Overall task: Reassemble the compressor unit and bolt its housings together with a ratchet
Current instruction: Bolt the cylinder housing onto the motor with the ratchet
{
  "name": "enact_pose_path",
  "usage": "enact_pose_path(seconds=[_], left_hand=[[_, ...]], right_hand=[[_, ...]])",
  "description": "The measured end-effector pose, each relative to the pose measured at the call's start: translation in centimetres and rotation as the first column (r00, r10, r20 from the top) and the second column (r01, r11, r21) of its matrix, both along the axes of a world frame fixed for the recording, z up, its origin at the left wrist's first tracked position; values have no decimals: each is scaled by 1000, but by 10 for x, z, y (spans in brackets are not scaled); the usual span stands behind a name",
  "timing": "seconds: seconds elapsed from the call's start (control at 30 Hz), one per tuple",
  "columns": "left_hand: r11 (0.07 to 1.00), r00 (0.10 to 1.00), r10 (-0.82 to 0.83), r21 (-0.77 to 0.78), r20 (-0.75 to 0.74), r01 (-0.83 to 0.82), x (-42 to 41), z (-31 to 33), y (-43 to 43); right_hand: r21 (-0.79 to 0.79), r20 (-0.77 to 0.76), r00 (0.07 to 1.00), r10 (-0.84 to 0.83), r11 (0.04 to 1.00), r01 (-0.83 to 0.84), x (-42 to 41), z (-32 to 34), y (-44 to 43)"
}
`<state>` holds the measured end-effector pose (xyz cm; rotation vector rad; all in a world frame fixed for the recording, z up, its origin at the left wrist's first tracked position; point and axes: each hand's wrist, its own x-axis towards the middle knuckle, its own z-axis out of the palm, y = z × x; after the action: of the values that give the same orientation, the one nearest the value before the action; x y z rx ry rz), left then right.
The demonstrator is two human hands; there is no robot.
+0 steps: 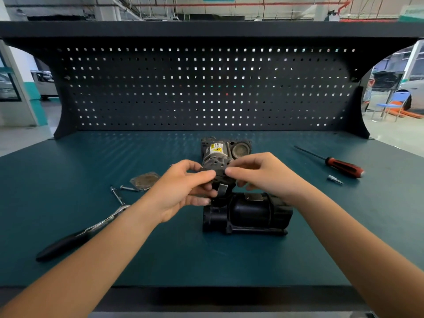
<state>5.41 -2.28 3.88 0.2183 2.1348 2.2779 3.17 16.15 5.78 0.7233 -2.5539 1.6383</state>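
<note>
— Teal bench top (91,161) is lying under a dark pegboard (206,88). Where is the compressor unit (218,154) sitting?
— Frame centre, with fingers covering its near end. The left hand (183,189) and right hand (259,175) are both curling round that end, gripping it.
— And the black housing (247,212)?
— Resting just below the hands, its upper left corner hiding behind them.
— The ratchet (68,242)?
— Lying lower left, its middle disappearing under the left forearm. One screwdriver (344,166) is lying at right.

bench top (229,260): teal, matt, finely ribbed | motor body (218,160): dull grey metal, dusty | black housing (247,212) at 6 o'clock of it: smooth semi-gloss plastic | ratchet (80,235) at 8 o'clock: polished chrome, matt black grip | pegboard (206,88): matt dark metal
</note>
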Motion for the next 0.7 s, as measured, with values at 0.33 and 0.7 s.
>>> enact_pose_path(seconds=[0.33,0.7], left_hand=[[914,974,46,-384,-222,-131,2,-14,-16],[988,998,31,-150,-52,-38,5,-27,-15]], right_hand=[[-123,-4,999,-43,991,42,-1,-20,-3],[-5,-141,988,-58,998,57,3,-31,-1]])
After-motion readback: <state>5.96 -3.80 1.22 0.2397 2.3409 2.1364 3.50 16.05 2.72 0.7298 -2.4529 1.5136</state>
